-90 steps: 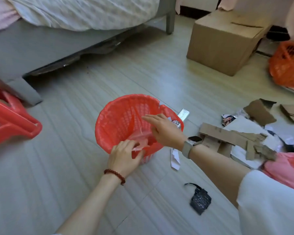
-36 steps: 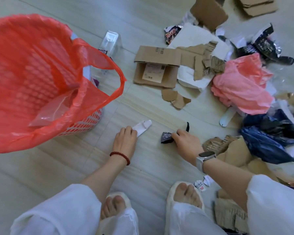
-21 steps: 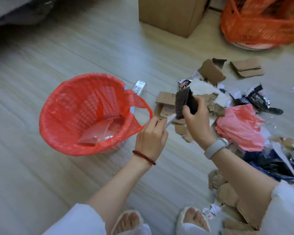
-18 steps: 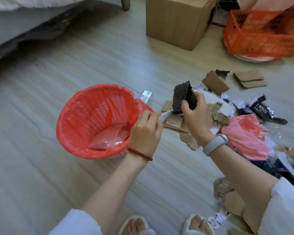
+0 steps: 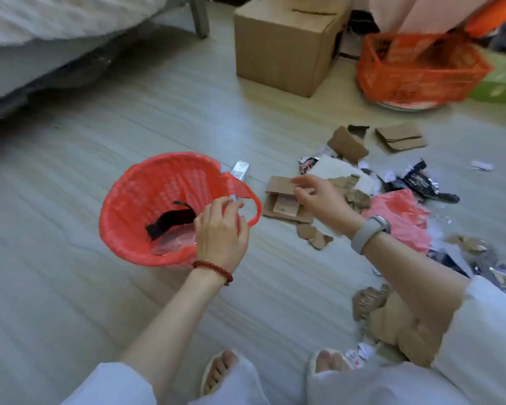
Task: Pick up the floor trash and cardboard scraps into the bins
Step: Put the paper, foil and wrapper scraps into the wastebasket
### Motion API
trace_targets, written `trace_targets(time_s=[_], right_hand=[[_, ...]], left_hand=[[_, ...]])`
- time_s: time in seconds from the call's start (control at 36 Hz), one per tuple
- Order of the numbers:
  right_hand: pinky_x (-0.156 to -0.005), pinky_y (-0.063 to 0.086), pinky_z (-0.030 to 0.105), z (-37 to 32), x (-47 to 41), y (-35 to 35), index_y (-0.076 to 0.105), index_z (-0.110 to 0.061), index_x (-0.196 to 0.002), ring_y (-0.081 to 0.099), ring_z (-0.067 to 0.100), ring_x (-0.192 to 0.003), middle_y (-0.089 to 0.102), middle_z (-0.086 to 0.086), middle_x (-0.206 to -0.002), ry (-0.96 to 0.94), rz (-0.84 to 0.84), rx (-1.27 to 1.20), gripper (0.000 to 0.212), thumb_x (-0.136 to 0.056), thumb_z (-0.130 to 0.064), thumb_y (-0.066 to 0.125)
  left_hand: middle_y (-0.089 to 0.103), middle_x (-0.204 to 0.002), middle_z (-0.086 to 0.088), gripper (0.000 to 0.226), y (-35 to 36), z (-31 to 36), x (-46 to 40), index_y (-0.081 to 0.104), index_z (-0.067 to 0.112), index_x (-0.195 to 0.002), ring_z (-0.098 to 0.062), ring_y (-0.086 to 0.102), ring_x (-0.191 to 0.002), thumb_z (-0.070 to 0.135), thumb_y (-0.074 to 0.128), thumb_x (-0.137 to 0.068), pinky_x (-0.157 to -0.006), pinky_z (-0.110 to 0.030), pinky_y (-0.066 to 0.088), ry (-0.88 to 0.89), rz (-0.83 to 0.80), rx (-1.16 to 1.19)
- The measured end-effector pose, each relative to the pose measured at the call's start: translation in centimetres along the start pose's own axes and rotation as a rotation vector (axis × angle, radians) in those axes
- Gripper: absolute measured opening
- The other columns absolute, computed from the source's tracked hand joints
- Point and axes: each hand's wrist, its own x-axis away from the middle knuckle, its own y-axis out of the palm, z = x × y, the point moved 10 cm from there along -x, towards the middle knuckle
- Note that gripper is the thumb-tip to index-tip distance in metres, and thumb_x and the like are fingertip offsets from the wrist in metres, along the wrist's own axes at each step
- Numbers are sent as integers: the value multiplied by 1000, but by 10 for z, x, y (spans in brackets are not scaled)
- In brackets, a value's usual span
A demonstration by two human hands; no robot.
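A red mesh bin [image 5: 135,206] lined with a red bag stands on the floor in front of me. A black wrapper [image 5: 170,220] lies inside it on a clear plastic scrap. My left hand [image 5: 221,229] hovers over the bin's near rim, fingers pinched on a small white paper scrap [image 5: 235,199]. My right hand [image 5: 319,197] is open with fingers spread, just above a flattened small cardboard box [image 5: 279,204]. Torn cardboard bits [image 5: 316,236] lie near it. More cardboard scraps [image 5: 346,144] lie farther back.
A pink plastic bag [image 5: 398,217] and black foil wrappers [image 5: 421,182] are piled at the right. Large torn cardboard [image 5: 398,320] lies by my right foot. An orange-lined bin [image 5: 421,68] and a cardboard box [image 5: 284,45] stand at the back, a bed [image 5: 41,39] at the upper left.
My right hand has let go of the black wrapper, which now lies in the red bin, and has moved right over the cardboard. My left hand still pinches the white scrap at the rim.
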Motion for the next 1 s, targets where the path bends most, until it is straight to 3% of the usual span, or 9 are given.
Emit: trace_targets(time_s=[0.06,0.22,0.36,0.44,0.56,0.64,0.72,0.83,1.0], right_hand=[[-83,44,29,52,24,-28,54,-8,-124,55,19,-103,58,11,-124,86,47,32,32,-94,-15,45],[-81,42,29,220,130,-85,53,-7,-125,55,26,-110,58,11,-126,460,138,111,33,-94,-13,44],[-97,42,39,324,208,-92,48,-5,-130,50,31,-120,55,16,-130,745,187,139,37,-93,-10,44],[-96,40,43,360,231,-108,44,-4,-132,46,37,-119,51,23,-128,828,342,240,43,-90,-12,50],[-104,32,49,367,207,-137,22,-16,-145,29,37,-133,27,18,-147,763,403,531,73,-85,-29,62],[-107,28,54,372,165,-139,1,-30,-148,10,36,-142,0,9,-157,667,240,702,92,-81,-43,64],[-103,37,53,393,137,-120,-10,-33,-146,14,39,-139,-8,7,-157,676,48,689,100,-81,-43,65],[-90,44,48,403,125,-88,2,-26,-148,24,40,-130,14,15,-151,718,-60,677,83,-86,-23,57],[-82,47,41,355,103,-105,41,-18,-134,45,31,-115,49,11,-126,449,291,477,53,-83,-8,53]], left_hand=[[62,-100,-10,34,43,31,16,65,11,-99,-33,61,-90,22,43,-76,-75,-42,47,69,-140,51],[39,-136,-4,43,173,87,82,40,19,-133,-24,38,-125,23,46,-91,-99,-39,36,201,-674,23],[35,-139,-4,46,243,110,120,34,18,-138,-24,37,-126,26,44,-93,-98,-36,41,227,-892,43],[35,-139,-4,47,275,118,133,33,19,-138,-24,37,-126,26,44,-93,-100,-36,39,269,-974,37],[34,-141,-4,47,307,115,131,32,19,-139,-24,35,-128,27,43,-94,-102,-35,37,270,-1000,16],[35,-140,-5,47,320,112,121,33,18,-139,-24,35,-129,26,44,-94,-101,-37,38,252,-998,13],[35,-140,-4,48,327,108,113,33,19,-139,-22,34,-129,27,44,-94,-102,-36,38,242,-995,-5],[36,-140,-5,49,331,106,107,33,17,-139,-23,35,-129,26,47,-93,-102,-37,39,211,-991,31],[20,-150,-2,81,328,124,104,14,29,-145,-16,20,-139,37,64,-82,-112,-28,24,164,-998,296]])
